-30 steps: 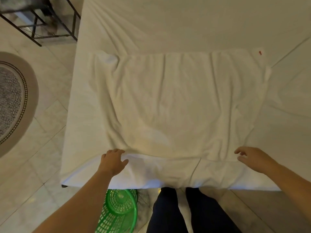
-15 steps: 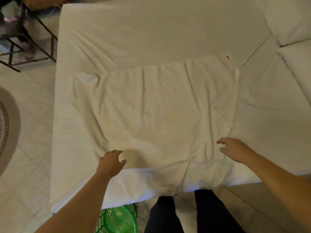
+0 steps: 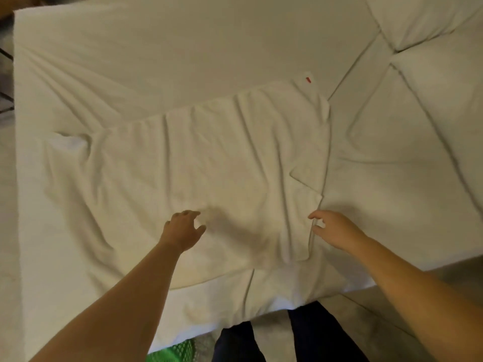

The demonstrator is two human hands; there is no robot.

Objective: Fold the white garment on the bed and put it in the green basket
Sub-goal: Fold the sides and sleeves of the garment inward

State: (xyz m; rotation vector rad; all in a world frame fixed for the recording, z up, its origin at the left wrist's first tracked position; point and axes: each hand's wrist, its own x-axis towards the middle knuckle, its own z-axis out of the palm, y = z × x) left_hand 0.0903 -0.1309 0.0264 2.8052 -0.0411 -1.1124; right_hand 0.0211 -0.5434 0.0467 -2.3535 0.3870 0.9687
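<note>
The white garment (image 3: 203,163) lies spread flat and wrinkled across the bed (image 3: 183,48), with a small red tag at its far right corner. My left hand (image 3: 183,231) hovers over the garment's near middle, fingers apart and curled, holding nothing. My right hand (image 3: 337,231) is at the garment's near right edge, fingers apart, with thumb and forefinger close to the hem; no grip on it shows. Only a sliver of the green basket (image 3: 175,352) shows on the floor below the bed's near edge.
White pillows (image 3: 431,61) lie at the right end of the bed. A dark metal frame (image 3: 5,74) peeks in at the far left. My dark trouser legs (image 3: 287,338) stand against the bed's near edge, with floor on both sides.
Both hands have moved forward from the bed's near edge onto the garment. The view has shifted right and up, so the basket is nearly out of sight and the pillows appear.
</note>
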